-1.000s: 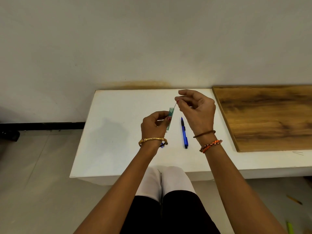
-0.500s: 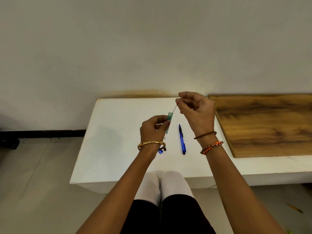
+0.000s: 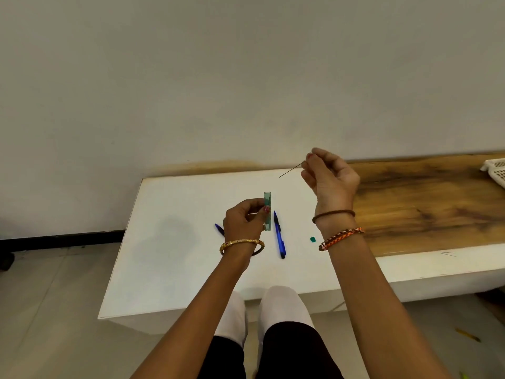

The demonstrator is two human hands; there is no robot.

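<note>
My left hand (image 3: 244, 218) grips a slim translucent green case (image 3: 267, 211), held upright above the white table (image 3: 169, 242). My right hand (image 3: 329, 177) is raised up and to the right of it and pinches a thin dark pencil lead (image 3: 289, 171) by one end, fully clear of the case. A blue mechanical pencil (image 3: 279, 235) lies on the table between my wrists. A small green cap (image 3: 313, 239) lies beside my right wrist. Another blue piece (image 3: 219, 229) pokes out left of my left hand, mostly hidden.
A wooden board (image 3: 426, 203) covers the table's right part, with a white mesh basket (image 3: 496, 170) at the far right edge. Thin leads (image 3: 448, 253) lie near the front edge on the right. The wall stands right behind the table. My knees are below the front edge.
My right hand has pulled the lead out of the green case and moved it up and right. The left hand has kept hold of the case. The view has tilted, showing the green cap.
</note>
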